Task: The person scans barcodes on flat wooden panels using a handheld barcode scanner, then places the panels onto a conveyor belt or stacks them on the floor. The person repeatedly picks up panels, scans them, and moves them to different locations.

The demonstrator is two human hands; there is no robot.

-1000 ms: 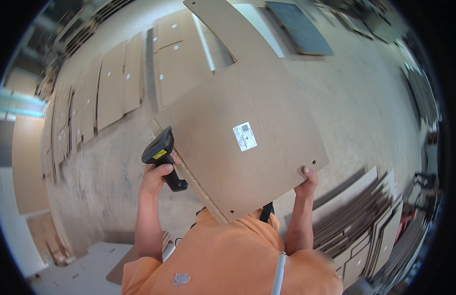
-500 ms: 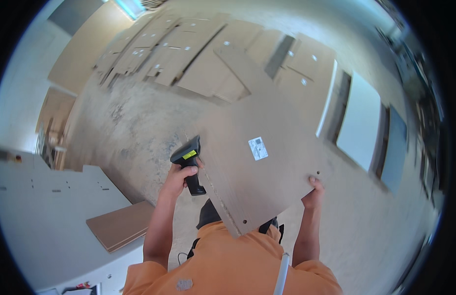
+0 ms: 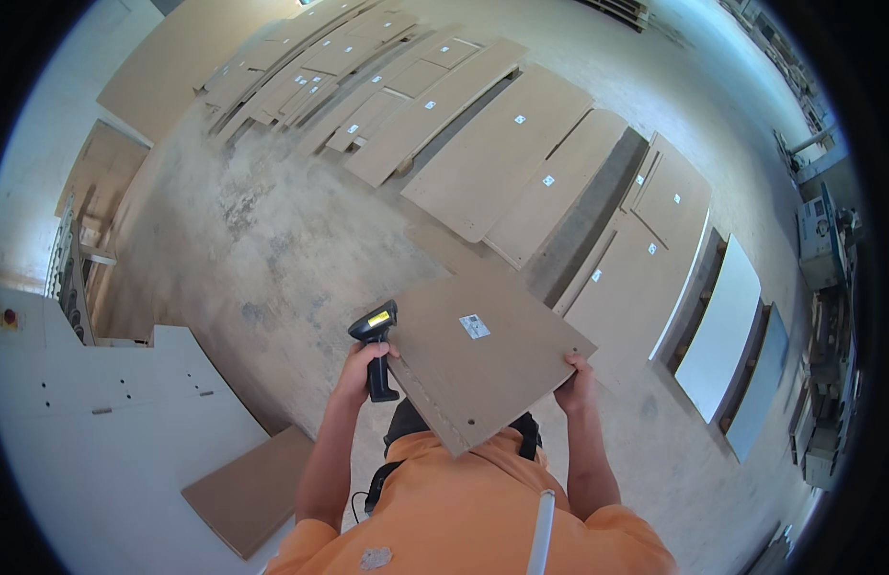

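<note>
A brown wood-grain board (image 3: 488, 379) is held in front of my body, tilted. It carries a white label (image 3: 474, 327), and a small dark hole shows at its near corner. My left hand (image 3: 355, 372) is closed round the grip of a black handheld barcode scanner (image 3: 372, 324) with a yellow sticker, and its fingers also reach the board's left edge. At the board's right corner, my right hand (image 3: 575, 381) grips with the thumb on top; its other fingers are mostly hidden beneath.
Labelled brown panels (image 3: 507, 144) lie in rows across the floor ahead. To the right are a white panel (image 3: 720, 331) and a blue-grey one (image 3: 759, 383) on wooden supports. A white worktop (image 3: 100, 412) at the left bears a brown board (image 3: 251, 489).
The board has tipped and come lower, appearing shorter in view. My right hand has moved slightly left with it. The head view has shifted, showing more of the panels ahead.
</note>
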